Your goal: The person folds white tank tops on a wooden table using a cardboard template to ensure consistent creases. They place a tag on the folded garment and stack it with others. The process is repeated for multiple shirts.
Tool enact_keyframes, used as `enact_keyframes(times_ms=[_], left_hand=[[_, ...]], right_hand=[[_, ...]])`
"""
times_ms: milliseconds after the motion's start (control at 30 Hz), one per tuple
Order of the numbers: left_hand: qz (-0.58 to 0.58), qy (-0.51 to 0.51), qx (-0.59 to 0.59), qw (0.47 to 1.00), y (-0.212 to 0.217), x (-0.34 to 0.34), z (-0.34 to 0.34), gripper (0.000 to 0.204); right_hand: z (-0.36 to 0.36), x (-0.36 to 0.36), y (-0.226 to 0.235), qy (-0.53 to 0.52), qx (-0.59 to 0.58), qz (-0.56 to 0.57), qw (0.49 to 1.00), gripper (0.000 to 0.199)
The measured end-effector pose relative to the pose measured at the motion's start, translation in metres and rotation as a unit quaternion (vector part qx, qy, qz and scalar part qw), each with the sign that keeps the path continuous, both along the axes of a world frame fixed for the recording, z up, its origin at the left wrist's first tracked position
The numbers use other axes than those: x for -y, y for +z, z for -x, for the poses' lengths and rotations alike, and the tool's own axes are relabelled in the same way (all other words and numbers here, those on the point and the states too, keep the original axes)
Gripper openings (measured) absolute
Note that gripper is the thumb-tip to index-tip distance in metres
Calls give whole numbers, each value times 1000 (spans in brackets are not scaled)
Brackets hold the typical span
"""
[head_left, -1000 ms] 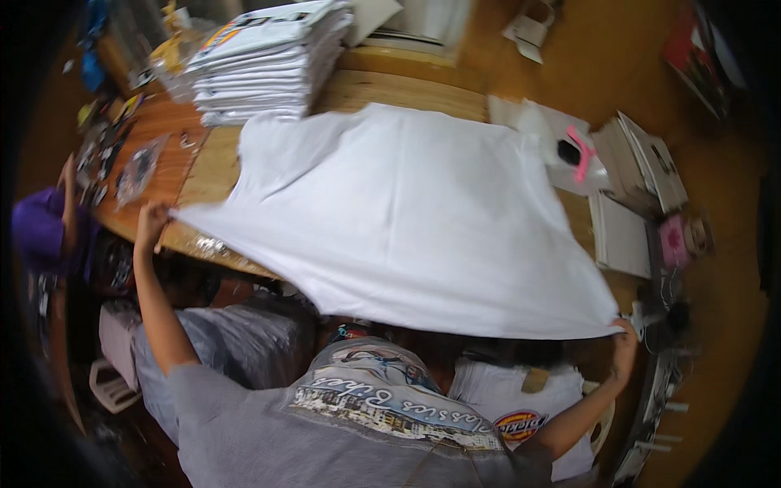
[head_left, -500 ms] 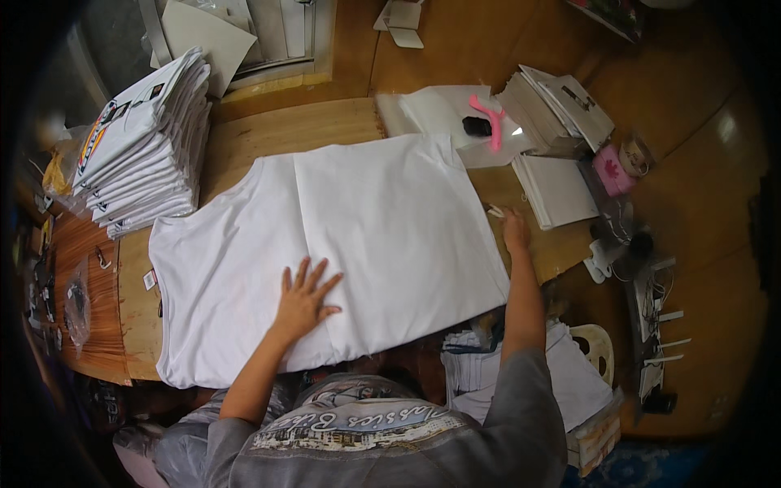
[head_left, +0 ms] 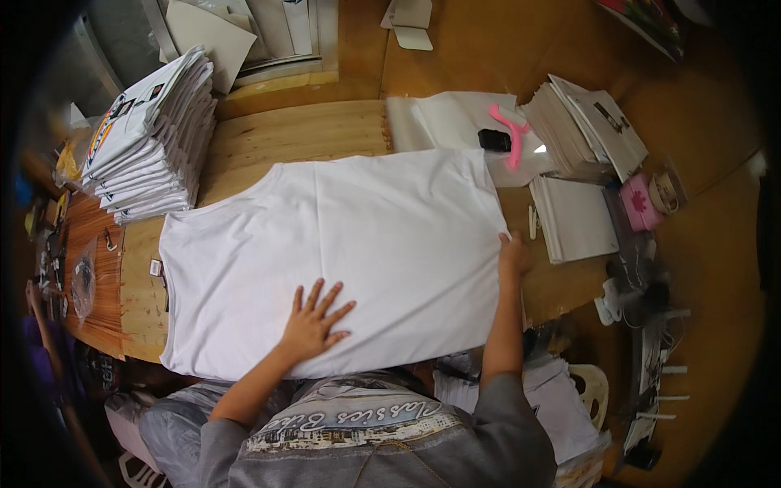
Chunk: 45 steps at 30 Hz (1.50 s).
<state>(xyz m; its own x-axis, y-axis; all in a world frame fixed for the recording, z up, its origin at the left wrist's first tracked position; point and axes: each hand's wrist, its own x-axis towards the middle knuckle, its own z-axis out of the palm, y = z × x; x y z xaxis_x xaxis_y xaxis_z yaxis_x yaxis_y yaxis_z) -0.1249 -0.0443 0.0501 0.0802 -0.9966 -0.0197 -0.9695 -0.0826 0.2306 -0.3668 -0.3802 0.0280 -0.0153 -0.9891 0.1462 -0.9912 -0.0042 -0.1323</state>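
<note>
A white sleeveless shirt lies spread sideways across the wooden table, its neck end to the left and its hem to the right. My left hand rests flat on the near middle of the cloth, fingers spread. At the hem, my right hand has its fingers closed on the fabric edge, and creases run from there across the shirt. A small white neck label sticks out at the left end. Just beyond my right hand lies a pair of small white sticks.
Folded white printed shirts form a tall stack at the far left. Stacked boards, a pink box, a clear plastic sheet with a pink handled tool and a black object occupy the right. Another person's purple sleeve shows at the left edge.
My right hand has left the small white sticks on the table and moved nearer, onto the shirt's hem. The hem is pulled into creases. My left hand remains flat on the cloth.
</note>
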Motion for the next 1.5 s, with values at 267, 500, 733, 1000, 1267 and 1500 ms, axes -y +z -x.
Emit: enact_keyframes(times_ms=[267, 500, 733, 1000, 1267, 1500], left_hand=[[-28, 19, 7, 999, 5, 17, 33, 49], [-47, 33, 5, 998, 6, 17, 35, 48], [-33, 17, 0, 999, 5, 21, 30, 48], [25, 85, -4, 996, -14, 1, -26, 48], [159, 391, 71, 904, -13, -89, -307, 40], [-41, 347, -186, 918, 33, -67, -345, 27]], right_hand=[[-30, 124, -11, 202, 243, -63, 947, 23], [-51, 179, -27, 79, 346, 85, 931, 22], [-76, 139, -41, 321, 40, 168, 931, 31], [-99, 60, -3, 336, -41, -23, 941, 43], [-104, 68, -20, 332, -84, 30, 939, 45], [-92, 72, -20, 326, -86, 38, 941, 44]])
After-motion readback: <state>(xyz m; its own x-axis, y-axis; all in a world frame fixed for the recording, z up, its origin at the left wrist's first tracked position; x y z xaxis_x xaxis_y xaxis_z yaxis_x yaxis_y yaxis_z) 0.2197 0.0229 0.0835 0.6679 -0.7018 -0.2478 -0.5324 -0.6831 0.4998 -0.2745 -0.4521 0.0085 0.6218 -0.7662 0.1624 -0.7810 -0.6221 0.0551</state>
